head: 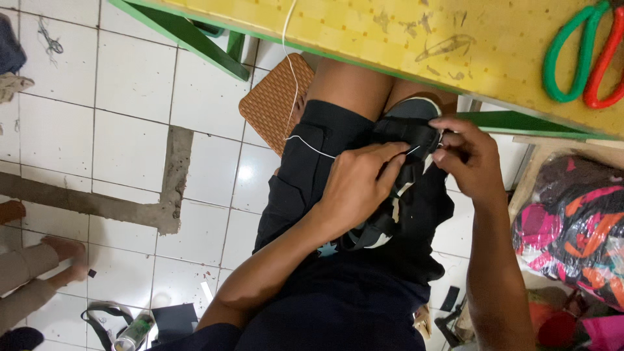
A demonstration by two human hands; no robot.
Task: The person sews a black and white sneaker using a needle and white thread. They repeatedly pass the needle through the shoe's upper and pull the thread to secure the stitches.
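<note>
Left hand [357,188]: fingers curled together, thumb and forefinger pinching a thin metal needle [413,151] with a white thread [311,147] trailing from it. The thread runs left across the thigh, then up past the near edge of the yellow-topped desk with green frame [364,32].

Right hand [469,156]: fingers bent and pressed close, gripping the top of a black fabric sandal with a pale sole edge [398,175]. The needle tip sits between the two hands, against the sandal's upper.

The sandal rests on the person's lap, on black shorts [305,175], just below the desk's near edge. Lower part of the sandal hangs down past the left wrist; pale sole rim shows there.

On the desk, at its right end: green-handled and red-handled scissors [582,55], handles touching. Dark smears on the desktop near the middle.

Below the desk: a brown woven mat [273,104] on the white tiled floor [130,130], partly under the left knee. A grey cement patch crosses the tiles. Right edge: a bundle of pink and dark patterned cloth in clear plastic [572,227]. Left edge: another person's bare foot [62,250].
</note>
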